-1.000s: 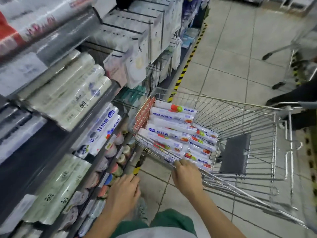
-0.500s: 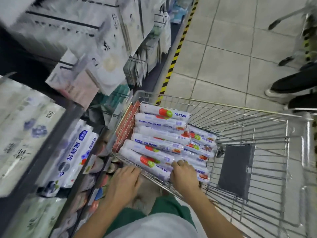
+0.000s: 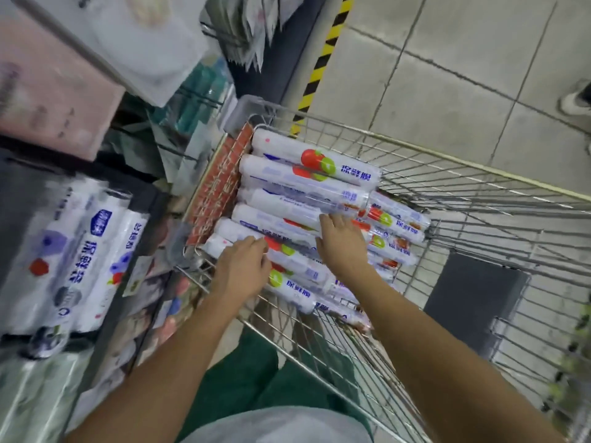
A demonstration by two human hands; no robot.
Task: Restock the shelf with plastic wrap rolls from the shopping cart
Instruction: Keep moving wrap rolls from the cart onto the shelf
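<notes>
Our left hand (image 3: 243,266) curled its fingers over the nearest of the plastic wrap rolls (image 3: 307,190). Our right hand (image 3: 343,247) lay flat on the pile, fingers straight. Both had moved in from the shopping cart (image 3: 447,158) rim, with the shelf (image 3: 28,193) at nine o'clock.

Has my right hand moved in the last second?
Yes: the right hand left the near rim of the shopping cart and reached forward onto the plastic wrap rolls.

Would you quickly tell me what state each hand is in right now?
Left hand: fingers curled round a plastic wrap roll.
Right hand: open, straight fingers resting on the stacked rolls.
</notes>
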